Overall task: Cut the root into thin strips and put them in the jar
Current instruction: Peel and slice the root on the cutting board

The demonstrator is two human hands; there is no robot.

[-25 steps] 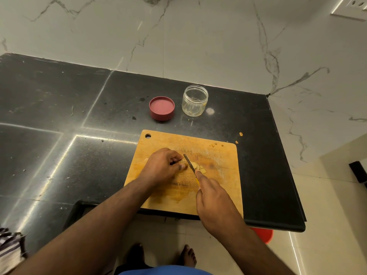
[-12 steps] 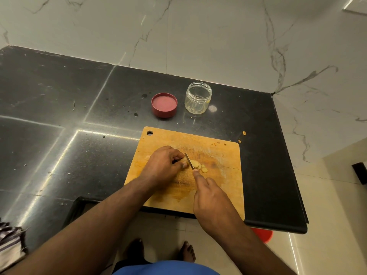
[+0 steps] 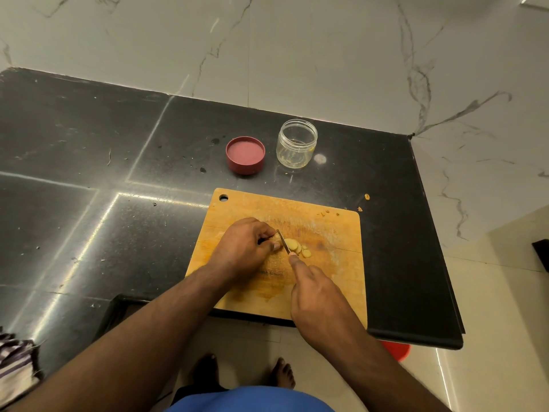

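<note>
A wooden cutting board lies at the black counter's front edge. My left hand pinches a pale yellow root, mostly hidden under its fingertips, near the board's middle. My right hand grips a small knife, forefinger along the blade's back; the blade stands against the root. Several thin yellow slices lie just right of the blade. An open clear jar stands on the counter behind the board.
A dark red lid lies upside down left of the jar. Small root scraps sit by the board's far right corner. The counter ends at right; a marble wall rises behind. A striped cloth is at the lower left.
The knife blade has come down beside my left fingertips and more slices lie to its right. The camera view has shifted slightly.
</note>
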